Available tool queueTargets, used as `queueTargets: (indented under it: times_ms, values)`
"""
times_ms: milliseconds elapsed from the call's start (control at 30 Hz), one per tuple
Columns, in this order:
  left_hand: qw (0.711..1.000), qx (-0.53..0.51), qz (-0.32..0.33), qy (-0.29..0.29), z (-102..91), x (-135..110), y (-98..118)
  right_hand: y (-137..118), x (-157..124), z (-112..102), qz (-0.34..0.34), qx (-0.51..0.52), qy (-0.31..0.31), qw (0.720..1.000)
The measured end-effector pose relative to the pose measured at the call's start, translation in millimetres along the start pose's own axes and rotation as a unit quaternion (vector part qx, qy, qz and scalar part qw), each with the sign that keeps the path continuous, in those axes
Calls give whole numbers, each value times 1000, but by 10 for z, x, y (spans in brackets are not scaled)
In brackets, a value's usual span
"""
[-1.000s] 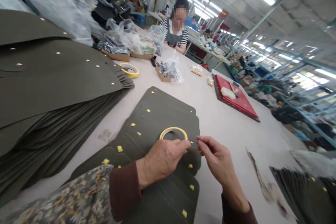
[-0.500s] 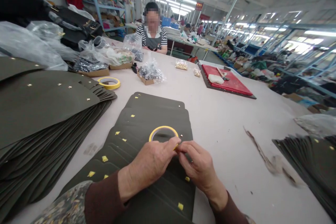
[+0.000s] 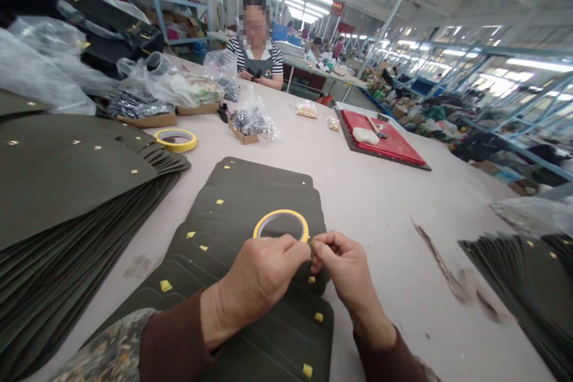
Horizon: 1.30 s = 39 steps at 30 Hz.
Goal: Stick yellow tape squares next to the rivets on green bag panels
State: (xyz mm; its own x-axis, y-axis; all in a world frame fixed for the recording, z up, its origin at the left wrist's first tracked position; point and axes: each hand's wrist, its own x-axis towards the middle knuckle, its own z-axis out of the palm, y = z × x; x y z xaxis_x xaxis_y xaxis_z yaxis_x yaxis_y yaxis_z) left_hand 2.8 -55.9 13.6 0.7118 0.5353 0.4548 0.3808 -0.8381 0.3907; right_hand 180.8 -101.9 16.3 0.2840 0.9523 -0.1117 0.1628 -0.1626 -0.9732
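Note:
My left hand (image 3: pixel 262 277) is closed on a roll of yellow tape (image 3: pixel 282 215), held above a row of overlapping dark green panels (image 3: pixel 264 185). Just right of it, my right hand (image 3: pixel 342 265) pinches at the roll's edge with thumb and forefinger. A bit of yellow tape seems to lie between these fingertips, too small to see clearly. Small yellow tape pieces (image 3: pixel 166 285) are stuck along both sides of the panels, and a metal stud shows near the far right corner.
A thick stack of dark panels (image 3: pixel 80 191) lies at left, another (image 3: pixel 514 280) at right. Beyond are a second tape roll (image 3: pixel 176 139), a bagged box of parts (image 3: pixel 250 122) and a red board (image 3: pixel 385 137) with a hammer. A co-worker (image 3: pixel 256 54) sits across the table.
My right hand has moved slightly right, opening a small gap between the hands. More of the roll shows above my left hand. The view has shifted a little.

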Motion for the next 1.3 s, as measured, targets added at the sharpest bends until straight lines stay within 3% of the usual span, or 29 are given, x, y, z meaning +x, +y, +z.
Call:
queueTargets:
  times_ms: [133,300,467,700,800,900,967,1133,1300]
  values:
    - [995,70,-41,-65,147,-54,-59,167,158,-171,84,-3,-7,996]
    - [980,108,-66,-153,234,-47,-82,285,209,-211,67,-63,-5,996]
    - [980,100,-69,-155,247,-83,-67,264,235,-121,7,-181,-6,983]
    - [979,101,-59,-164,237,-107,-66,193,308,-5,-96,-353,7,930]
    - [979,102,-58,-167,219,-98,-61,224,303,-11,-77,-365,21,927]
    - [978,104,-63,-170,214,-102,-56,300,225,-59,-48,-292,42,954]
    - [977,105,-67,-173,215,-108,-53,355,153,-89,-65,-253,42,964]
    - [977,97,-68,-179,211,-109,-60,405,92,-54,-193,-345,38,918]
    - [980,86,-58,-168,143,-59,-93,307,240,48,-146,-413,46,898]
